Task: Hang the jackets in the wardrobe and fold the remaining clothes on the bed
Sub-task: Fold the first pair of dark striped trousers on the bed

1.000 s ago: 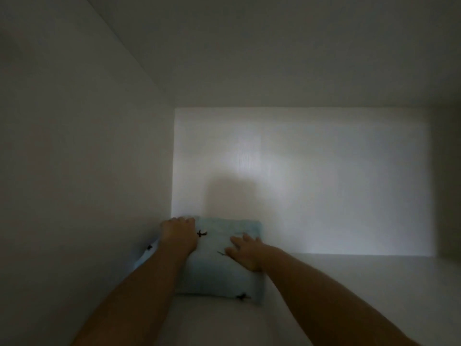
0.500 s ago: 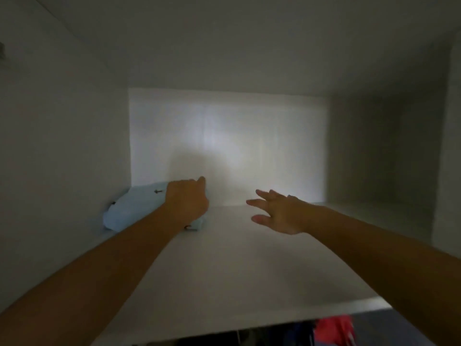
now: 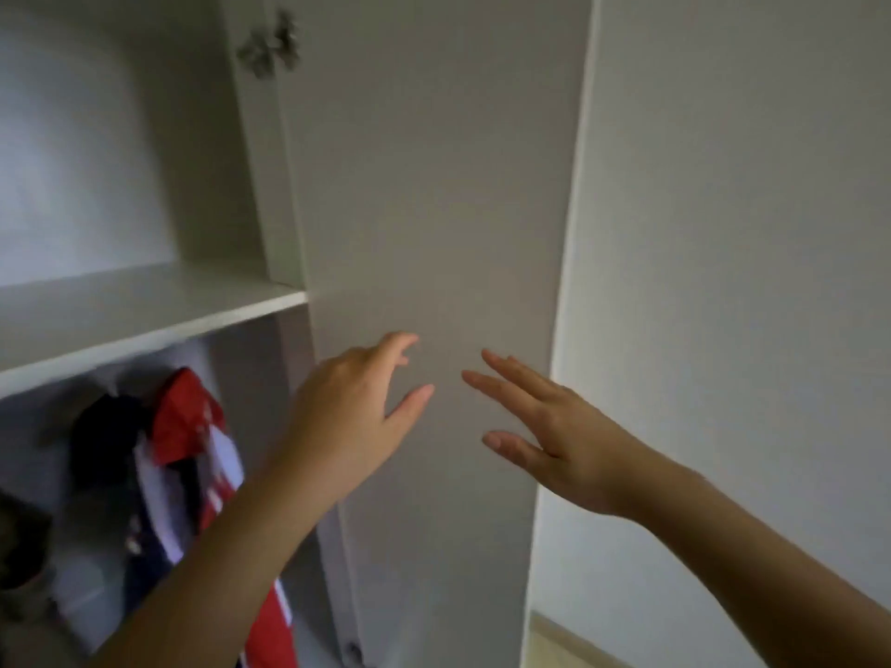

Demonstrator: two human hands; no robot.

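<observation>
The white wardrobe stands open, and its door (image 3: 434,209) faces me in the middle of the view. Both hands hover in front of that door and hold nothing. My left hand (image 3: 352,417) has relaxed, slightly bent fingers. My right hand (image 3: 545,436) has its fingers stretched out towards the door. Below the top shelf (image 3: 144,311) hang a red, white and navy jacket (image 3: 193,450) and a dark garment (image 3: 106,436). The light blue folded cloth is out of view.
A metal hinge (image 3: 270,45) sits at the door's upper inner edge. A white wall (image 3: 747,282) fills the right side. A strip of wooden floor (image 3: 554,643) shows at the bottom right.
Both hands have pulled back out of the top shelf compartment, leaving the light blue folded cloth there. My view has swung right and down to the open wardrobe door.
</observation>
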